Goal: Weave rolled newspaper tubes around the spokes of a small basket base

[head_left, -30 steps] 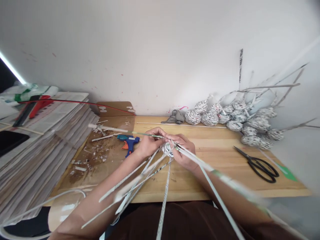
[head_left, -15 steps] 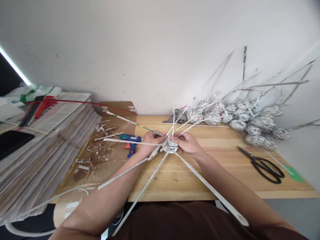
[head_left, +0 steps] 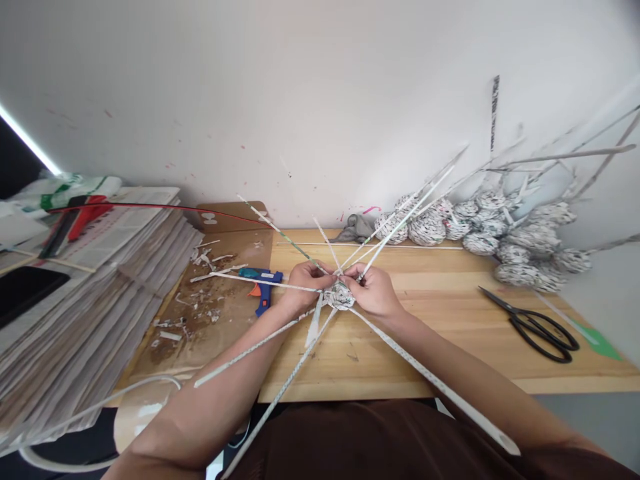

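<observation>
A small woven piece of rolled newspaper (head_left: 340, 295) is held above the wooden table, with several long paper strips spreading from it on all sides. My left hand (head_left: 306, 285) pinches its left upper edge, fingers closed round the bases of the strips. On the right, my right hand (head_left: 373, 287) grips the opposite side, its thumb on the weave. Both hands nearly meet at the top of the piece. The fingertips behind the weave are partly hidden.
A blue glue gun (head_left: 267, 290) lies left of my hands, beside paper scraps on cardboard (head_left: 240, 243). Stacked newspapers (head_left: 135, 267) fill the left. Black scissors (head_left: 537, 327) rest at the right. Several woven paper balls (head_left: 427, 227) stand along the wall (head_left: 310, 100).
The upper strips have swung to new angles, and a short flat strip below the weave now points downward. Both hands still hold the piece. The view has shifted slightly.
</observation>
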`<action>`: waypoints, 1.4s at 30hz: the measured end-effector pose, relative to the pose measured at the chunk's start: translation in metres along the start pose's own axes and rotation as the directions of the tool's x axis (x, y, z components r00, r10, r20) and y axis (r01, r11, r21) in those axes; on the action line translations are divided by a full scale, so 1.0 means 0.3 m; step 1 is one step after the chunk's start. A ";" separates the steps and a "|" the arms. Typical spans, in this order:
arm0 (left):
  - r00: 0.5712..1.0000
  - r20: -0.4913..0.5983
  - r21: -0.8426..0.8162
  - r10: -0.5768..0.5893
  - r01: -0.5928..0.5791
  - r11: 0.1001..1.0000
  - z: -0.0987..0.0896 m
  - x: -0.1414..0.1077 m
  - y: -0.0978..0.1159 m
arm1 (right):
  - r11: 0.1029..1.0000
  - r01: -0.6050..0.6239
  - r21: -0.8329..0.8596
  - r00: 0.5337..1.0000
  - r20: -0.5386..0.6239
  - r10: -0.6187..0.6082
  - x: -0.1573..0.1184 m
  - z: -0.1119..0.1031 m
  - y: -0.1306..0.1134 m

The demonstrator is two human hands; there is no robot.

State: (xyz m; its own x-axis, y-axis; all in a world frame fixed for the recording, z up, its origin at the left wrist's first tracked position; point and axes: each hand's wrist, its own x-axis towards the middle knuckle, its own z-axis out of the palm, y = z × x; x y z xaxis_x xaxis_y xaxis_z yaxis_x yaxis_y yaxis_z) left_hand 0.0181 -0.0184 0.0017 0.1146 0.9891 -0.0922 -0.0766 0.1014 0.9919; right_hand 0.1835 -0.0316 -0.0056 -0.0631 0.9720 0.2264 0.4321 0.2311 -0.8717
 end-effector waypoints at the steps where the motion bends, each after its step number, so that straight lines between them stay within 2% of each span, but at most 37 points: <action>1: 1.000 -0.002 -0.011 0.005 -0.005 1.000 0.001 0.000 0.001 | 1.000 0.000 0.003 1.000 -0.009 0.000 -0.001 0.002 0.000; 5: 1.000 -0.005 -0.047 0.018 -0.019 0.999 0.006 -0.004 0.005 | 1.000 0.011 0.015 0.998 -0.067 -0.010 -0.003 0.006 -0.003; 10: 0.999 -0.021 -0.033 0.043 -0.044 0.998 0.012 -0.007 -0.006 | 0.999 0.023 -0.026 0.996 -0.080 -0.025 -0.005 0.006 -0.003; 21: 0.992 0.029 0.013 0.122 -0.122 0.992 0.036 -0.026 -0.005 | 0.997 0.069 -0.026 0.976 -0.203 -0.073 -0.004 -0.010 -0.035; 24: 0.984 0.029 0.029 0.175 -0.176 0.984 0.034 -0.028 -0.004 | 0.995 0.056 0.084 0.975 -0.219 -0.036 0.004 -0.016 -0.037; 29: 0.967 0.039 0.147 0.253 -0.256 0.955 0.035 -0.038 -0.003 | 0.951 -0.079 0.298 0.965 -0.218 0.148 0.022 -0.030 -0.040; 31: 0.963 0.039 0.171 0.266 -0.268 0.948 0.035 -0.040 -0.006 | 0.944 -0.080 0.319 0.965 -0.214 0.154 0.024 -0.035 -0.047; 33: 0.959 0.042 0.183 0.280 -0.283 0.942 0.029 -0.037 -0.012 | 0.942 -0.029 0.336 0.972 -0.210 0.105 0.023 -0.033 -0.052; 36: 0.947 -0.004 0.216 0.320 -0.312 0.925 0.016 -0.025 -0.019 | 0.909 0.023 0.417 0.975 -0.209 0.071 0.018 -0.014 -0.047; 39: 0.939 -0.043 0.255 0.342 -0.320 0.912 0.005 -0.017 -0.018 | 0.862 -0.009 0.508 0.972 -0.197 0.126 0.011 0.014 -0.029; 42: 0.946 -0.079 0.248 0.314 -0.286 0.926 -0.001 -0.016 -0.015 | 0.784 -0.089 0.614 0.979 -0.091 0.182 0.000 0.038 -0.014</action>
State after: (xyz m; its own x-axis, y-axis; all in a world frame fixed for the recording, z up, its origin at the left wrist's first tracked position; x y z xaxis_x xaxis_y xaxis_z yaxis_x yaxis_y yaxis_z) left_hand 0.0176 -0.0234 -0.0024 0.0063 0.9762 0.2169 0.1417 -0.2156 0.9662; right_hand 0.1715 -0.0320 -0.0069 0.0990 0.9898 0.1025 -0.2083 0.1213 -0.9705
